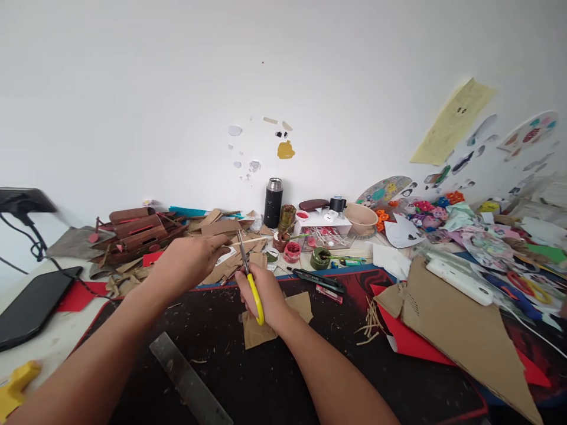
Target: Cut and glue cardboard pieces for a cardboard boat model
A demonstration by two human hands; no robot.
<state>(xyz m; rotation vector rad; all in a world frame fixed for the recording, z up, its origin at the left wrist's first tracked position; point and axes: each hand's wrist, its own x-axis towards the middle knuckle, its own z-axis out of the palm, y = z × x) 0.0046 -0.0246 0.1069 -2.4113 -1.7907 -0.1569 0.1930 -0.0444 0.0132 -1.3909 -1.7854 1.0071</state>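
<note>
My left hand (192, 260) is closed, its fingertips pinching a thin pale stick (252, 241) that points to the right. In my right hand (266, 295) is a pair of scissors (254, 298) with yellow handles, the blades pointing up and away from me. The blades cross the stick just beyond my left fingertips; whether they touch it I cannot tell. Beneath my right hand lies a piece of brown cardboard (259, 336) on the dark mat (248, 389). Cardboard scraps (217, 273) are heaped behind my hands.
A metal ruler (190, 378) lies in front. Paint pots (292, 252), a black thermos (273, 206) and a utility knife (316, 279) are farther back. A brown cardboard model (137, 233) stands left, a phone (38, 304) nearer. Cardboard (460, 336) covers the right.
</note>
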